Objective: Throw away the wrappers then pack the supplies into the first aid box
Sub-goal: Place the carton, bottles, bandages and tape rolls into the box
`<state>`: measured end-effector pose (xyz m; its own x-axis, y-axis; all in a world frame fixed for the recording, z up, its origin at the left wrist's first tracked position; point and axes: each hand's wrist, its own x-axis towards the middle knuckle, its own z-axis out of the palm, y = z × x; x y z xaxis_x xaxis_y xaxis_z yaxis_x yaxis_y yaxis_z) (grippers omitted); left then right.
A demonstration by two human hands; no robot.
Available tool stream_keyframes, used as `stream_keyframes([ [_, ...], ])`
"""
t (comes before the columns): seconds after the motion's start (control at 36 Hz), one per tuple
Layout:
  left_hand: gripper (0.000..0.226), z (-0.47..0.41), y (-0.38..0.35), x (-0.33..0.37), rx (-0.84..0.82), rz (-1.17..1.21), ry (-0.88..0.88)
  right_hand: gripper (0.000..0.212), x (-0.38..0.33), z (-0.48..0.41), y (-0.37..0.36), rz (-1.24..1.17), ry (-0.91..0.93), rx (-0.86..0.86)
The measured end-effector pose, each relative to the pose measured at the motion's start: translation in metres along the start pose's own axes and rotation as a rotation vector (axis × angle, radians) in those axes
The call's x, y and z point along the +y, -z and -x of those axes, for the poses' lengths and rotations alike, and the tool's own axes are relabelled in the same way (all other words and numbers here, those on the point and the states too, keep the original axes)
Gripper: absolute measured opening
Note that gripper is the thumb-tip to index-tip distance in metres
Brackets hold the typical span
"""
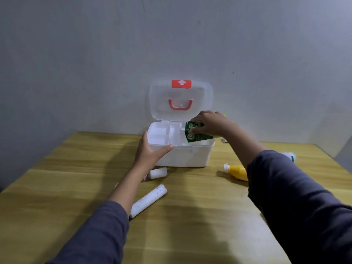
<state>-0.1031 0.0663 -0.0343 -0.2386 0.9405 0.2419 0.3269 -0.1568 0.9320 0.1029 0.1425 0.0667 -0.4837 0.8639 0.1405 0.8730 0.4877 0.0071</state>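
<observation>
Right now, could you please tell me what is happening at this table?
A person is packing a white plastic first aid box whose translucent lid stands open against the wall. The right hand lowers a dark green packet into the box's right side, while the left hand steadies its front left corner. On the wooden table lie a long white roll, a short white roll and a yellow bottle.
</observation>
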Motion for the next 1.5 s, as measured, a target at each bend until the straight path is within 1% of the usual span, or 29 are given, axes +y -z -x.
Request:
stream_keyframes([
  [0.08,0.093,-0.001,0.0,-0.003,0.007,-0.002,-0.014,0.059,-0.006,-0.011,-0.003,0.058,0.026,-0.014],
  [0.17,0.092,-0.001,0.0,-0.003,0.006,0.002,-0.015,0.062,-0.008,-0.018,-0.002,0.099,0.033,-0.031],
  [0.28,0.095,-0.002,0.001,-0.004,-0.013,0.014,-0.01,0.072,-0.002,-0.015,0.006,0.116,-0.013,-0.079],
  [0.39,0.093,-0.005,0.001,-0.007,-0.034,0.027,0.003,0.074,0.007,-0.007,0.014,0.126,-0.048,-0.139],
  [0.58,0.095,-0.004,-0.001,-0.007,-0.031,0.036,-0.014,0.073,0.016,-0.008,0.02,0.011,-0.05,-0.243],
  [0.78,0.097,-0.004,-0.001,-0.009,-0.024,0.018,0.004,0.073,-0.001,-0.019,0.005,0.041,-0.026,-0.18],
  [0.86,0.099,-0.005,-0.001,-0.009,-0.027,0.013,0.007,0.074,-0.002,-0.022,0.01,0.054,-0.047,-0.219],
  [0.94,0.099,-0.004,-0.001,-0.009,-0.023,0.018,0.012,0.07,-0.006,-0.023,0.013,0.159,-0.037,-0.238],
  [1.03,0.098,-0.004,-0.001,-0.009,-0.016,0.02,0.008,0.069,-0.01,-0.024,0.001,0.192,-0.003,-0.181],
  [1.11,0.099,-0.003,-0.001,-0.009,-0.019,0.015,0.005,0.08,-0.012,-0.023,-0.011,0.19,0.008,-0.113],
  [1.17,0.098,-0.003,-0.002,-0.008,-0.022,0.015,0.002,0.085,-0.01,-0.022,-0.013,0.164,-0.011,-0.098],
  [1.31,0.098,-0.002,-0.002,-0.008,-0.027,0.011,0.002,0.082,0.004,-0.014,-0.01,0.008,-0.055,-0.145],
  [1.39,0.095,-0.002,-0.002,-0.008,-0.022,0.012,-0.01,0.082,0.009,-0.01,-0.013,-0.048,-0.055,-0.138],
  [1.5,0.097,-0.003,-0.003,-0.008,-0.023,0.008,-0.006,0.075,0.004,-0.009,-0.025,-0.17,-0.043,-0.121],
])
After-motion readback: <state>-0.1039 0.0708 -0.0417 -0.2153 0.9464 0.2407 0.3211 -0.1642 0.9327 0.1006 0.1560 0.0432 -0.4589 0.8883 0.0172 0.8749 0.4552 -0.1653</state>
